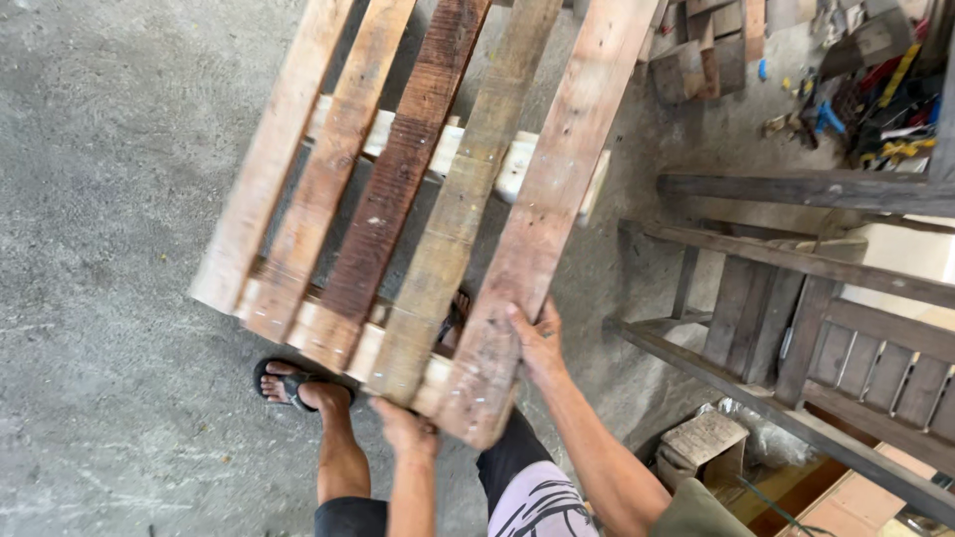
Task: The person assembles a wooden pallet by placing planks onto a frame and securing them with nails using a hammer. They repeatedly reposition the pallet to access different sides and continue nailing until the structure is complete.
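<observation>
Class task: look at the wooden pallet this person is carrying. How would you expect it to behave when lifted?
The pallet is probably stiff: its slats are nailed to cross-pieces. It looks fairly heavy and awkward, since the left hand and right hand both grip its near end. Its rough, weathered boards are unlikely to be slippery.

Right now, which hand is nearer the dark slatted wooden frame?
Right. The right hand grips the pallet edge facing the dark slatted frame; the left hand holds the pallet's bottom end, farther away.
</observation>
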